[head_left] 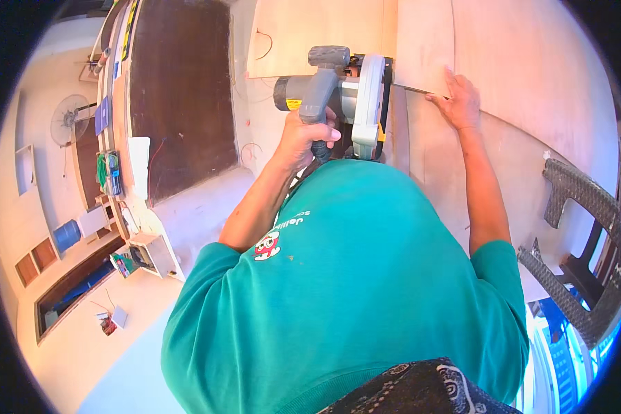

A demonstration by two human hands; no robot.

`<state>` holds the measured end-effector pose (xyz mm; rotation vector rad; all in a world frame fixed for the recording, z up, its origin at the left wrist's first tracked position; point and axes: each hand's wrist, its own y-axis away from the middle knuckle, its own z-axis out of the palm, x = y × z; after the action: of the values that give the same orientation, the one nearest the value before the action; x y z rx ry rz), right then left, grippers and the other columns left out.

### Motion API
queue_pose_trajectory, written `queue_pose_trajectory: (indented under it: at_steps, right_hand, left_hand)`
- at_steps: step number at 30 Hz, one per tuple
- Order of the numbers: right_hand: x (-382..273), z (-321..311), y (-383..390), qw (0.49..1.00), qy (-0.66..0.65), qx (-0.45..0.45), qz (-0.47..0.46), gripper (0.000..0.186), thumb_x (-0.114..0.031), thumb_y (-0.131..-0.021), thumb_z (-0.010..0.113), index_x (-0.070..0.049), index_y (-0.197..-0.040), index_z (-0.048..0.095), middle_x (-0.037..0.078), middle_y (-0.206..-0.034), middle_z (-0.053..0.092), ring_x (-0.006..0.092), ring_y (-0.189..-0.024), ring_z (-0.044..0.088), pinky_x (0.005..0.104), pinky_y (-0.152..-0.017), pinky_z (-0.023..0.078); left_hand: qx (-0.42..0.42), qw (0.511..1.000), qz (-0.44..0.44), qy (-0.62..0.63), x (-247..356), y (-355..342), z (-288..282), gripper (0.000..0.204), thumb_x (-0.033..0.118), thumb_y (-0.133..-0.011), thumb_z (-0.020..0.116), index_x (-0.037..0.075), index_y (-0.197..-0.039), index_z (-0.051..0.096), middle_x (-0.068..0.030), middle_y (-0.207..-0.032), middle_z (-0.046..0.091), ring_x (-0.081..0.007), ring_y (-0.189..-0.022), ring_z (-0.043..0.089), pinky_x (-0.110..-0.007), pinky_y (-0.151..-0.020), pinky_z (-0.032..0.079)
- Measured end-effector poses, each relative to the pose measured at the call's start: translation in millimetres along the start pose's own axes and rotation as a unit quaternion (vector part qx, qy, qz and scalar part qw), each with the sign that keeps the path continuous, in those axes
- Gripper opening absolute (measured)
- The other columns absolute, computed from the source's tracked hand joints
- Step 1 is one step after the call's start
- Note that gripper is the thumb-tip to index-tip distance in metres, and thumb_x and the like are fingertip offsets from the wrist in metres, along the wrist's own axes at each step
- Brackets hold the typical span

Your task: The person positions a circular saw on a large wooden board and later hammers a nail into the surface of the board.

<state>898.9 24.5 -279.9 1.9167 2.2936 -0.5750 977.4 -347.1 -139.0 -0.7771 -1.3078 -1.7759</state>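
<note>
As a person in a green shirt (345,290) leans over pale wood, we look down on a circular saw (352,96) near the top of the scene, just beyond the front of the shirt. The person's left grip (298,138) is closed around the saw's grey handle (319,93), with the thumb laid across its near side. We see the dark motor (281,92), marked with a yellow label (294,104), pointing left, and the silver guard (371,83) standing to the right of the handle. We cannot tell whether the saw's base rests on the wood or sits just above it.

To the right of the saw, the right grip (460,103) is partly open, thumb and fingers spread at the edge of a pale board (524,62). We cannot tell whether it pinches that edge or only rests there. Between the saw and the thumb, we make out a thin dark line across the wood.

On the left, we find a broad dark brown panel (179,90), white papers (139,165) beside it, a round fan (67,121) and, lower down, a blue jug (67,236). Near the right edge, we note a dark, textured frame (579,186), and at the bottom a black patterned cloth (421,393) overlaps the shirt.
</note>
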Motion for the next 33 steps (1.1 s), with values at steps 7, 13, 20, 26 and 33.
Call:
queue_pose_trajectory:
  at_steps: [7, 13, 20, 26, 33]
  right_hand:
    - [-5, -3, -3, 1.000, -0.011, 0.017, 0.010, 0.089, -0.055, -0.063, 0.088, -0.009, -0.136, 0.064, 0.009, -0.097, 0.065, 0.0299, -0.093, 0.063, 0.0423, -0.078, 0.051]
    - [1, 3, -1, 0.995, -0.050, 0.079, -0.019, 0.087, -0.049, -0.060, 0.091, -0.009, -0.133, 0.066, 0.010, -0.095, 0.065, 0.0314, -0.091, 0.064, 0.0427, -0.078, 0.053]
    - [-8, 8, 4, 0.992, -0.049, 0.111, 0.031, 0.088, -0.047, -0.057, 0.093, -0.014, -0.134, 0.066, 0.010, -0.095, 0.065, 0.0318, -0.090, 0.064, 0.0443, -0.082, 0.052]
    - [-7, 9, 7, 0.994, -0.052, 0.077, 0.060, 0.091, -0.049, -0.057, 0.092, -0.017, -0.137, 0.064, 0.009, -0.098, 0.066, 0.0313, -0.094, 0.064, 0.0452, -0.083, 0.051]
    - [-11, 15, 4, 0.993, -0.050, 0.051, 0.095, 0.090, -0.047, -0.060, 0.092, -0.016, -0.138, 0.062, 0.010, -0.103, 0.067, 0.0346, -0.102, 0.064, 0.0472, -0.090, 0.051]
  left_hand:
    - [-0.014, 1.000, 0.006, 0.006, -2, 0, 1, 0.039, 0.000, -0.060, 0.077, -0.002, -0.096, 0.064, -0.0076, -0.077, 0.061, -0.0175, -0.062, 0.059, -0.033, -0.058, 0.047]
    - [-0.036, 0.999, 0.004, -0.007, -2, -4, -1, 0.040, 0.002, -0.059, 0.076, -0.003, -0.097, 0.064, -0.0080, -0.075, 0.060, -0.0185, -0.060, 0.059, -0.033, -0.057, 0.049]
    - [-0.021, 0.999, 0.018, -0.016, -19, -5, -8, 0.042, 0.000, -0.059, 0.074, -0.005, -0.099, 0.063, -0.0113, -0.080, 0.060, -0.0222, -0.060, 0.060, -0.037, -0.058, 0.053]
    - [-0.007, 1.000, -0.004, -0.024, 2, -7, -2, 0.042, 0.000, -0.061, 0.072, -0.006, -0.101, 0.062, -0.0112, -0.076, 0.060, -0.0234, -0.060, 0.061, -0.037, -0.058, 0.052]
    - [0.007, 0.999, 0.006, -0.041, 0, -4, 1, 0.039, 0.000, -0.062, 0.072, -0.006, -0.100, 0.062, -0.0104, -0.076, 0.060, -0.0221, -0.060, 0.060, -0.036, -0.059, 0.052]
